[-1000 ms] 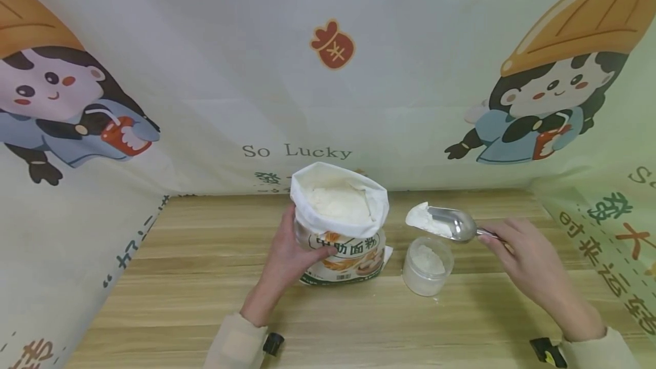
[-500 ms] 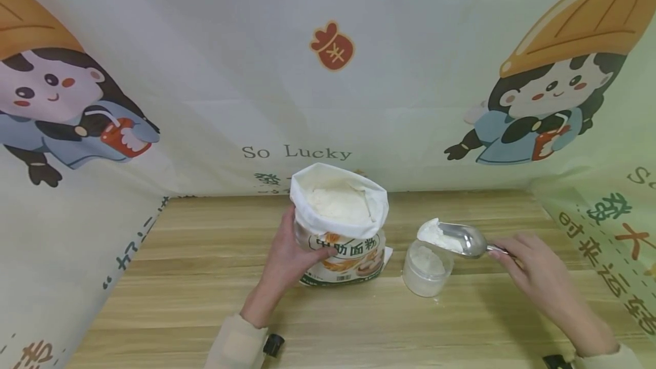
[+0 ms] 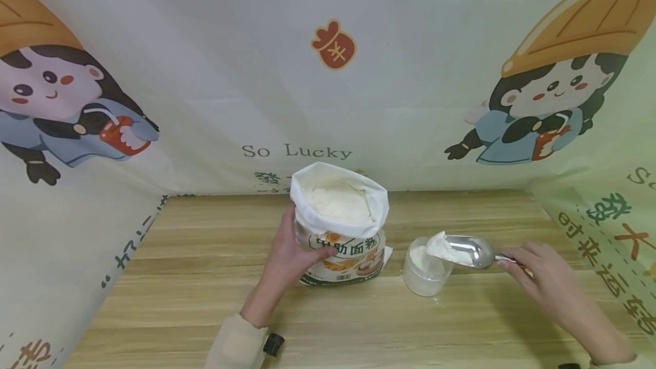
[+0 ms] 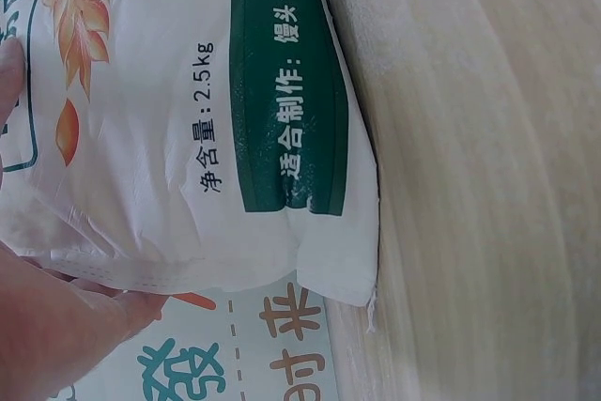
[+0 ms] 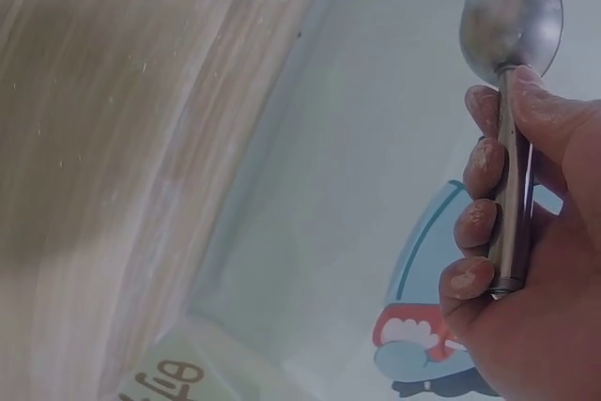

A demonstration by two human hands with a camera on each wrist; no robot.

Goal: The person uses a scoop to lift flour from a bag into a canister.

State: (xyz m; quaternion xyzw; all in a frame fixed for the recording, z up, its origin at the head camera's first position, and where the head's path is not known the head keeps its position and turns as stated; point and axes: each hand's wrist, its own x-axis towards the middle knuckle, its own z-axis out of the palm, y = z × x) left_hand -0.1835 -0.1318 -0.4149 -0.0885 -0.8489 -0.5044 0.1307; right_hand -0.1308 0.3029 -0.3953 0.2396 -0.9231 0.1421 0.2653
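A white flour bag (image 3: 340, 249) stands with its top rolled open, and flour (image 3: 340, 204) shows inside. My left hand (image 3: 292, 255) grips the bag's left side, thumb across the front. In the left wrist view the bag's green-banded lower part (image 4: 291, 91) fills much of the frame. My right hand (image 3: 548, 278) holds a metal scoop (image 3: 479, 252), its fingers curled round the handle (image 5: 512, 185) in the right wrist view. White flour (image 3: 448, 249) is heaped toward the scoop's mouth. That mouth overlaps the rim of a clear round jar (image 3: 427, 281), which has some flour in it.
The wooden table (image 3: 195, 300) carries the bag and the jar side by side. A printed cloth backdrop (image 3: 410, 73) with cartoon figures rises behind and at both sides.
My right hand has brought the loaded scoop down and a little to the right, from above the jar to its rim. The left hand and bag stay put.
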